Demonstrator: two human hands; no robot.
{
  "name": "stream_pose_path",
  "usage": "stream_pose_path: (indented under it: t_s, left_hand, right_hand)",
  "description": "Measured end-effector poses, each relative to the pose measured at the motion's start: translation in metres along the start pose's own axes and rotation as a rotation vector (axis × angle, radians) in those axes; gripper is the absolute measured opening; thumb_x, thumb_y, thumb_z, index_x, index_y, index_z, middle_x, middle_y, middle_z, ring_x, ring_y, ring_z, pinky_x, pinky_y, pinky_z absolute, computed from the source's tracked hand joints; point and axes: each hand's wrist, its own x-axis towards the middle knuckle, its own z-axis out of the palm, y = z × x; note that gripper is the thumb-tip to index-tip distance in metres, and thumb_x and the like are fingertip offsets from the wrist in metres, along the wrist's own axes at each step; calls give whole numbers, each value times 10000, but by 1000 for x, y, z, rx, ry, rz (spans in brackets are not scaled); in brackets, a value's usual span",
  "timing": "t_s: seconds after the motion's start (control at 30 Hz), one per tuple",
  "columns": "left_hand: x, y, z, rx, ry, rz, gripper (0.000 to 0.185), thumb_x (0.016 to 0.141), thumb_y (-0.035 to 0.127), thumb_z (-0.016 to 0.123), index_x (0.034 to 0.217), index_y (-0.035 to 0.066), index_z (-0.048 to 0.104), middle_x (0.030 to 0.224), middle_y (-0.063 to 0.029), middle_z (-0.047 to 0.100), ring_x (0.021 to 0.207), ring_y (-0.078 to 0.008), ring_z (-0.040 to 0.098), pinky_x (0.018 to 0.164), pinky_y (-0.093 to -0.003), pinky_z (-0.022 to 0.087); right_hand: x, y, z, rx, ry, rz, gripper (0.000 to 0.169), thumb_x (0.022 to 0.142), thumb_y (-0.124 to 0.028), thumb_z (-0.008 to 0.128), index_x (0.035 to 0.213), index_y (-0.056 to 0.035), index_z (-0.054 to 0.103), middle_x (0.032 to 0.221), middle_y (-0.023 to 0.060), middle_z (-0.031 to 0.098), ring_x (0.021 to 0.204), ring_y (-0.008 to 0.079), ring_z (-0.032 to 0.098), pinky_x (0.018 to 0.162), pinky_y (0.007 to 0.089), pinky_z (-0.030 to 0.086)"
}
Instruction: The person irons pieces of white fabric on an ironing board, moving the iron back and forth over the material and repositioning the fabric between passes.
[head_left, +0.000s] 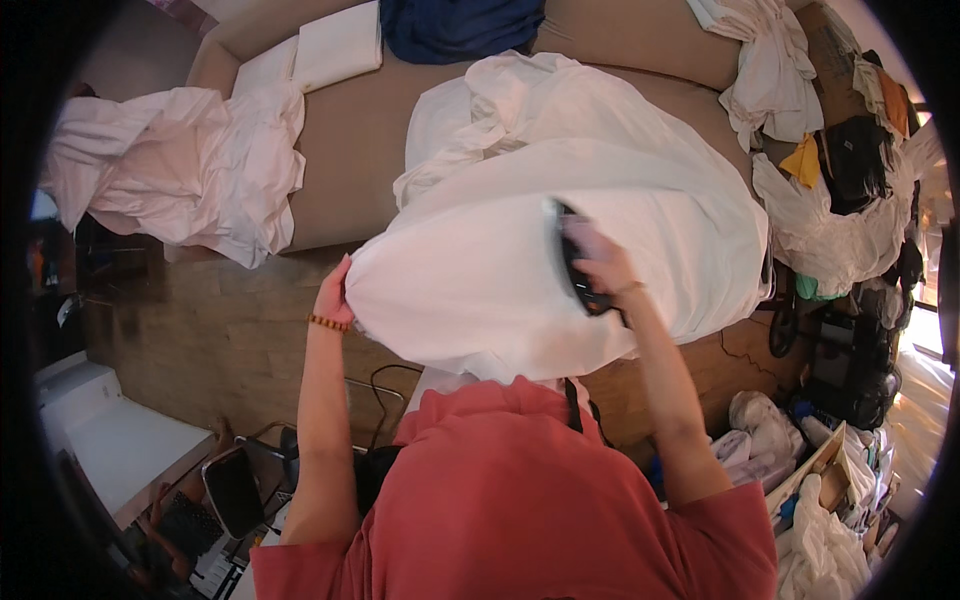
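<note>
A large white cloth (465, 255) is spread in front of me over a board that it mostly hides, and its far part is bunched up against the sofa. My left hand (334, 296), with a beaded bracelet at the wrist, grips the cloth's left end. In my right hand (604, 259) is a dark clothes iron (574, 262), slightly blurred. The iron rests on the cloth right of the middle, its pointed end away from me. Wrinkles show in the far folds, while the cloth between my hands looks fairly flat.
Behind the cloth stands a beige sofa (352, 150) with folded white cloth (337, 45), a dark blue cloth (461, 26) and a rumpled white cloth (187, 165). Bags and a wooden crate (810, 469) crowd the right. A phone (232, 491) is at lower left, above a cable on the wooden floor (225, 315).
</note>
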Motion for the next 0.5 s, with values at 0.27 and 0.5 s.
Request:
stream_pose_path:
  t_s: [0.27,0.5]
  left_hand:
    - [56,-13,-87,744,676,297,433,830,320,558,1036,-61,545,925,-94,608,833,-164,555,730,-283,435]
    - [62,-16,-70,656,648,324,421,814,306,583,1010,-65,557,922,-87,603,806,-151,544,703,-274,432]
  right_hand:
    - [8,-112,204,-496,-201,-277,479,680,-155,505,1158,-136,473,959,225,582,883,359,569,793,414,448]
    - [21,-27,86,-443,64,-317,430,690,-69,445,1101,-183,501,1046,129,575,955,330,538,825,381,432]
